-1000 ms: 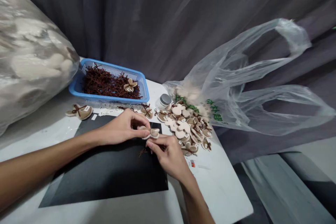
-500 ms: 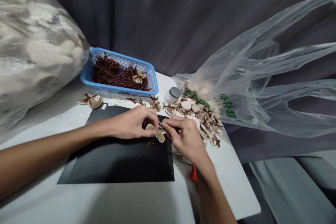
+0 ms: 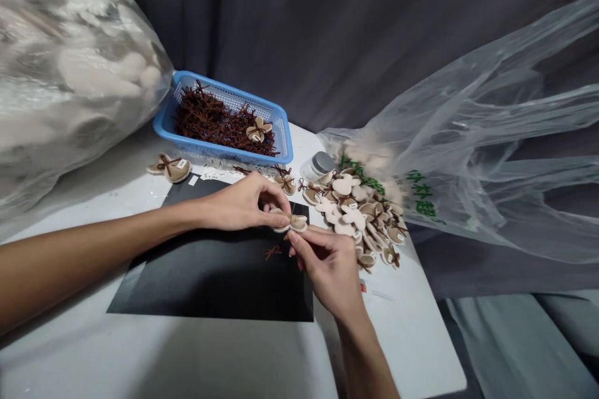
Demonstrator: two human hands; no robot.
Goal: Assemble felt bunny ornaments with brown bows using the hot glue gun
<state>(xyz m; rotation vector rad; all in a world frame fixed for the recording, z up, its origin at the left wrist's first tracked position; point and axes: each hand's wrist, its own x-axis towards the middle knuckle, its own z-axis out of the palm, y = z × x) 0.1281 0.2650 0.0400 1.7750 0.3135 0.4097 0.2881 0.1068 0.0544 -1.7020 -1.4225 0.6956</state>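
Observation:
Between my two hands is a small beige plush piece (image 3: 298, 222) with a white fuzzy edge and rounded lobes like rabbit ears. My left hand (image 3: 246, 202) is closed, pinching its left part between thumb and fingers. From the lower right, my right hand (image 3: 330, 265) pinches its lower edge, thumb and fingertips together; those fingertips partly hide what they grip. Just below lies a loose brown bow (image 3: 272, 252) on the black mat (image 3: 210, 290).
A blue basket (image 3: 219, 151) of brown bows stands behind, beside a grey-lidded jar (image 3: 322, 163). At right is a pile of rabbit-shaped pieces (image 3: 353, 218) before a clear plastic bag (image 3: 449, 156). A big stuffed bag (image 3: 75, 75) fills the left; a bowed piece (image 3: 175, 169) lies near it.
The plush piece has been tilted flatter and raised slightly. My right hand has shifted from its right side to beneath its edge. The whole view has moved slightly.

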